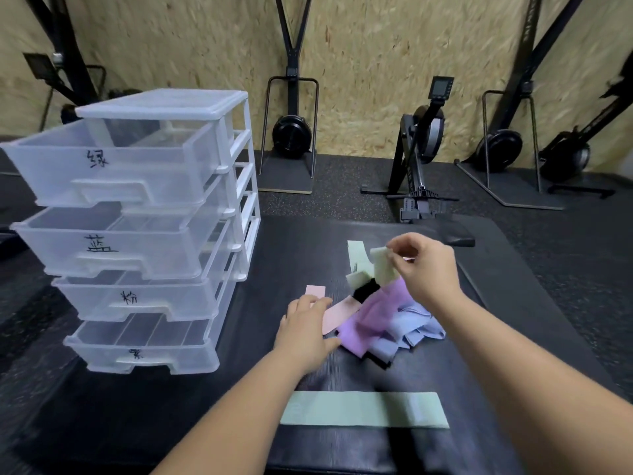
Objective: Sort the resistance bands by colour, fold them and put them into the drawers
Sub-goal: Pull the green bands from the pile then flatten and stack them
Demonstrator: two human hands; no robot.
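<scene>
Head camera: two bare arms reach over a black mat [308, 252]. The right hand [424, 269] is raised above a heap of bands, thumb and fingertips pinched on a pale green band [382, 269] that hangs down into the heap. The left hand [305, 332] lies flat, fingers straight and slightly apart, touching a pink band [337, 313] at the heap's edge. A purple band [376, 313] and blue bands [418, 325] lie tangled there. Nearer the person, a second green band [364, 409] lies flat and straight. On the left stands a clear drawer unit [164, 108], four labelled drawers pulled out.
</scene>
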